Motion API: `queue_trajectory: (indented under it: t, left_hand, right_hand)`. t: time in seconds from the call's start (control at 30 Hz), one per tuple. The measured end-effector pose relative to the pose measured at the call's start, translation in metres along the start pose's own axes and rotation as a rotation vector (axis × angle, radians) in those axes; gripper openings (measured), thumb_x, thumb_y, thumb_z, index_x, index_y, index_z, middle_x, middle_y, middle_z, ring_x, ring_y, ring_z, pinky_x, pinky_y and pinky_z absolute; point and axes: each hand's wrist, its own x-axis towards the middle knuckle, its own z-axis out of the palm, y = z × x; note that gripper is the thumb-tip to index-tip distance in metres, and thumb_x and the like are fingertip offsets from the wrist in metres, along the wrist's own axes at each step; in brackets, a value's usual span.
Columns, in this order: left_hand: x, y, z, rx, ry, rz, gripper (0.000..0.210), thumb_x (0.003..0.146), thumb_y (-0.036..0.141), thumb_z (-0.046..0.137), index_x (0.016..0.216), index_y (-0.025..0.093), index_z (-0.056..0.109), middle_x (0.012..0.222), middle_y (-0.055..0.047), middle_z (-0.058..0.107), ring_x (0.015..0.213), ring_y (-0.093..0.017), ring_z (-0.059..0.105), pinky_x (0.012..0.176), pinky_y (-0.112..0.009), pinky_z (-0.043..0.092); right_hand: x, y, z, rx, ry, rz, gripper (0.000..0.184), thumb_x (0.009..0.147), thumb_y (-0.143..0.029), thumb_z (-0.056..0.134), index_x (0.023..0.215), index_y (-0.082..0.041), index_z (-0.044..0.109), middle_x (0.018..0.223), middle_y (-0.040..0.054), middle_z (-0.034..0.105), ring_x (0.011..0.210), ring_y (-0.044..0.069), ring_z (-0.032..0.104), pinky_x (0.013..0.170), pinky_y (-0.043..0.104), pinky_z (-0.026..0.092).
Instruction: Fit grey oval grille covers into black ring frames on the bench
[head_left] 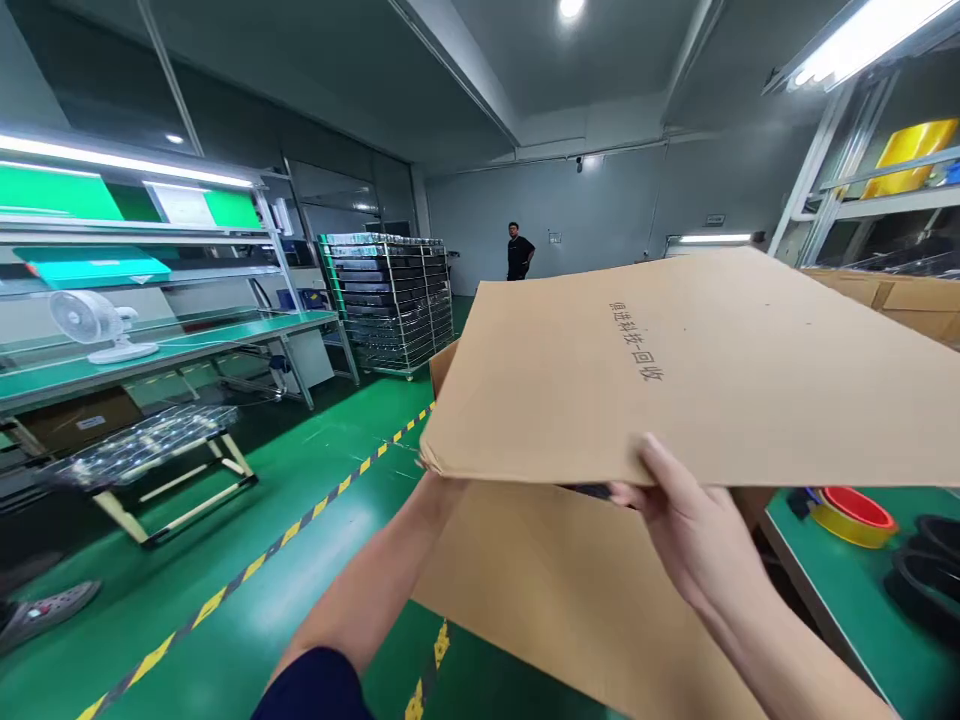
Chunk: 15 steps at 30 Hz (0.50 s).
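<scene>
A large brown cardboard sheet (555,390) with a line of dark printed characters is held up flat in front of me. My right hand (675,510) grips its near edge, thumb on top and fingers underneath. At the near left corner, my left hand (442,480) holds the sheet from below; its fingers are mostly hidden. Below the sheet hangs another brown cardboard panel (585,600), tilted down toward the floor. I cannot tell whether the two are joined. A dark thing shows in the gap between them, too little to name.
At right, a green-topped table (840,590) bears red and yellow tape rolls (855,515). A workbench (225,335) with a white fan (97,325) lines the left. Beyond stand a loaded rack (390,300) and a person (519,255). Yellow-black tape (300,525) marks the green floor.
</scene>
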Motion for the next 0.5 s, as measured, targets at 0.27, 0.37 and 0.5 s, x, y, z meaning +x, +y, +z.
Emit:
queue_trajectory:
  t: [0.27,0.37,0.5]
  left_hand:
    - [0.019,0.0,0.053,-0.068,-0.253,0.081,0.069,0.081,0.052,0.084,0.135,0.02,0.056,0.14,-0.012,0.055,0.139,-0.033,0.039,0.112,-0.044,0.042]
    - [0.057,0.001,0.055,-0.153,0.063,-0.029,0.029,0.101,0.022,0.055,0.128,0.013,0.06,0.12,-0.01,0.068,0.113,-0.023,0.063,0.093,-0.033,0.057]
    - [0.093,-0.004,0.038,-0.169,0.256,-0.113,0.029,0.102,0.009,0.045,0.126,0.01,0.061,0.106,-0.008,0.072,0.087,-0.017,0.07,0.072,-0.027,0.062]
  right_hand:
    - [0.057,0.048,0.065,0.02,-0.026,0.082,0.065,0.069,-0.058,0.092,0.103,-0.007,0.071,0.094,0.0139,0.068,0.076,0.027,0.07,0.071,0.034,0.067]
    - [0.062,0.053,0.051,-0.064,-0.102,0.154,0.06,0.072,-0.06,0.088,0.102,-0.01,0.073,0.092,0.0136,0.068,0.074,0.029,0.07,0.064,0.036,0.067]
    - [0.055,0.055,-0.004,-0.248,0.074,0.15,0.056,0.075,-0.062,0.086,0.101,-0.014,0.074,0.085,0.0165,0.067,0.069,0.035,0.068,0.051,0.042,0.065]
